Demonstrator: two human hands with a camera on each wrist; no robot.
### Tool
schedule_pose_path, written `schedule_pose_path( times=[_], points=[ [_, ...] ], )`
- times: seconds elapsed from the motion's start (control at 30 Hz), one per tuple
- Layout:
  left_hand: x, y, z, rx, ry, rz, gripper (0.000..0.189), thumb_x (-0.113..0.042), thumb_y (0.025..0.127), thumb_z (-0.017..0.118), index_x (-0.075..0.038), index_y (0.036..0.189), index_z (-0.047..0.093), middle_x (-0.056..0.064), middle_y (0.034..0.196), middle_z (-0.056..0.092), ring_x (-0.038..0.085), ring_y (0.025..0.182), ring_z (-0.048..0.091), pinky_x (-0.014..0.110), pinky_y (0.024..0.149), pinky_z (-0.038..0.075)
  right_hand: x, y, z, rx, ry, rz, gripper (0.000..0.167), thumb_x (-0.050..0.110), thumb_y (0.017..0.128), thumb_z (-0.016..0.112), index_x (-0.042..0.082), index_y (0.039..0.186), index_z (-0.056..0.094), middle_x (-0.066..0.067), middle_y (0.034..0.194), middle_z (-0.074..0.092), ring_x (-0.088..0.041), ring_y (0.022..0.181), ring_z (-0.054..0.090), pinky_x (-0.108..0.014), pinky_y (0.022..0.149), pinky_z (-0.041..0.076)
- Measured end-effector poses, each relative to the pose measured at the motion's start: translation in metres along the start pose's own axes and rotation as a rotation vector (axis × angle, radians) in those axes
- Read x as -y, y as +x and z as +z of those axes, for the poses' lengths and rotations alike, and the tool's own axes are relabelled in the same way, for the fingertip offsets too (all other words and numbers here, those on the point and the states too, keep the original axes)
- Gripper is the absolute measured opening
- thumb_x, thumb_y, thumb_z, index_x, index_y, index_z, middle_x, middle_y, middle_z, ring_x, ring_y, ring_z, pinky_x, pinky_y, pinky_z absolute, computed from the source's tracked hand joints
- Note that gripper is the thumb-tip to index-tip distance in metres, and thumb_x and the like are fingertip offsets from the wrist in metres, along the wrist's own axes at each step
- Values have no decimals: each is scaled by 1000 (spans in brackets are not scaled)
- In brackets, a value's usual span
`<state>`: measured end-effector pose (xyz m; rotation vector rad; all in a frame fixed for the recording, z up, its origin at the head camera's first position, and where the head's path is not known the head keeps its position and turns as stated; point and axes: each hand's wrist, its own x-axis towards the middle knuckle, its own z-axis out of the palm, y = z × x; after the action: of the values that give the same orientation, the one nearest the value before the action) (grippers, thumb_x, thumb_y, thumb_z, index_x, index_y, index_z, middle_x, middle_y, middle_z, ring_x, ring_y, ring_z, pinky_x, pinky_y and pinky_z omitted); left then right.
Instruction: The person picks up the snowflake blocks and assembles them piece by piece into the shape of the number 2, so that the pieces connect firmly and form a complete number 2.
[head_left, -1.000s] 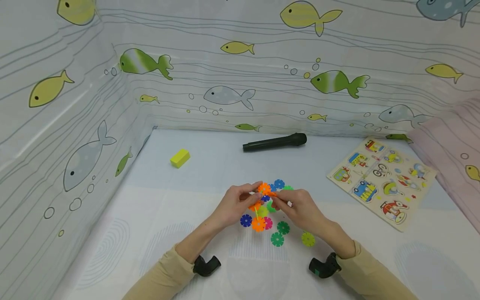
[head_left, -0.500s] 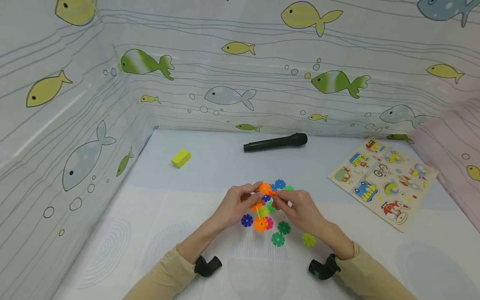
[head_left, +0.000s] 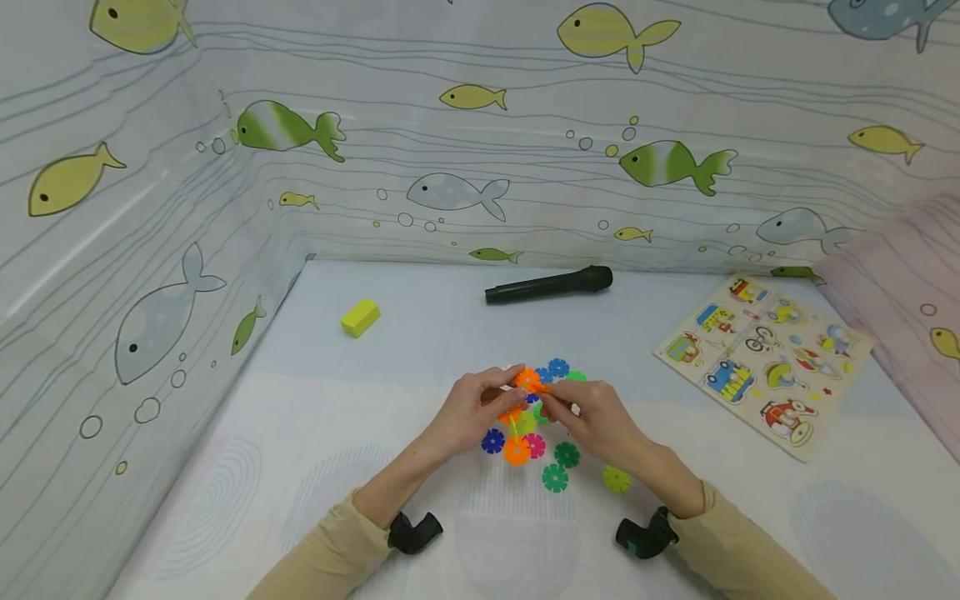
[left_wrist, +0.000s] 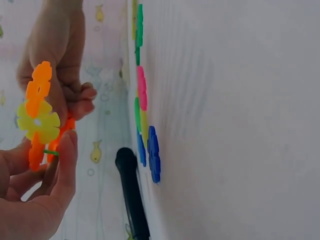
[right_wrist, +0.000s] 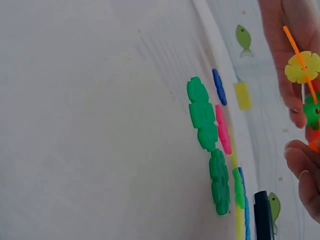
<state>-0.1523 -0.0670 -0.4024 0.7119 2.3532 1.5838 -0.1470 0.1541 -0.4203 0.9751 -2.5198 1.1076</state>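
In the head view both hands meet above a group of loose flower-shaped plastic discs. My left hand (head_left: pixel 468 412) pinches a small chain of interlocked discs between thumb and fingers. An orange disc (left_wrist: pixel 40 86) and a yellow disc (left_wrist: pixel 47 126) stick out from that grip, slotted into each other. Deeper in the chain, a green disc (right_wrist: pixel 311 114) shows in the right wrist view. My right hand (head_left: pixel 600 414) pinches an orange disc (head_left: pixel 543 388) at the chain's right side. Fingers hide part of the joint there.
Below the hands lie a dark blue disc (head_left: pixel 492 441), a pink disc (head_left: pixel 536 446), green discs (head_left: pixel 555 478) and a yellow-green disc (head_left: pixel 617 478). Farther back are a yellow block (head_left: pixel 361 317) and a black microphone (head_left: pixel 549 285). A wooden picture puzzle (head_left: pixel 765 362) lies at right.
Both hands keep nearly the same pose around the chain, with only slight finger movement. The head view has shifted a little.
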Motion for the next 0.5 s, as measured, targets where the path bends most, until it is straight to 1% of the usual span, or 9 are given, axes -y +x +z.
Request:
schedule_pose_path(
  times=[0.03, 0.13, 0.23, 0.3, 0.37, 0.5],
  points=[
    [0, 0, 0, 5, 3, -7, 46, -20, 102, 57, 1, 143, 51, 16, 118, 70, 23, 98, 73, 25, 88, 57, 1, 0, -1, 7, 1, 9, 11, -2, 90, 70, 6, 82, 71, 1, 68, 66, -2, 61, 55, -18, 54, 48],
    [0, 1, -2, 20, 7, -37, 46, -21, 103, 55, -3, 145, 51, 15, 126, 68, 24, 102, 72, 29, 88, 58, 2, 1, -3, 29, 10, 36, 8, 1, 89, 71, 7, 84, 72, 0, 68, 66, -7, 62, 59, -18, 56, 49],
    [0, 2, -2, 29, -3, -55, 45, -20, 104, 54, -5, 146, 50, 15, 128, 67, 26, 106, 71, 31, 87, 59, 3, 2, -4, 47, 20, 57, 3, 4, 89, 72, 5, 90, 74, 1, 70, 68, -13, 65, 64, -20, 60, 52],
    [1, 3, -2, 36, -15, -56, 46, -19, 104, 54, -5, 147, 48, 16, 129, 66, 28, 108, 70, 30, 88, 59, 3, 2, -5, 52, 23, 73, 7, 5, 90, 72, 4, 96, 76, 2, 72, 69, -13, 68, 67, -21, 64, 55],
    [3, 3, -2, 44, -28, -50, 46, -18, 104, 53, -3, 147, 47, 19, 128, 65, 32, 109, 69, 29, 87, 59, 2, 2, -5, 48, 22, 84, 11, 6, 89, 73, 3, 100, 76, 3, 72, 70, -11, 68, 67, -23, 65, 56],
    [4, 4, -1, 50, -43, -45, 47, -18, 104, 54, -1, 147, 47, 21, 126, 65, 35, 109, 68, 29, 85, 59, 1, 1, -4, 31, 22, 99, 14, 5, 88, 74, 3, 102, 77, 3, 73, 71, -7, 68, 66, -26, 66, 58]
  ],
)
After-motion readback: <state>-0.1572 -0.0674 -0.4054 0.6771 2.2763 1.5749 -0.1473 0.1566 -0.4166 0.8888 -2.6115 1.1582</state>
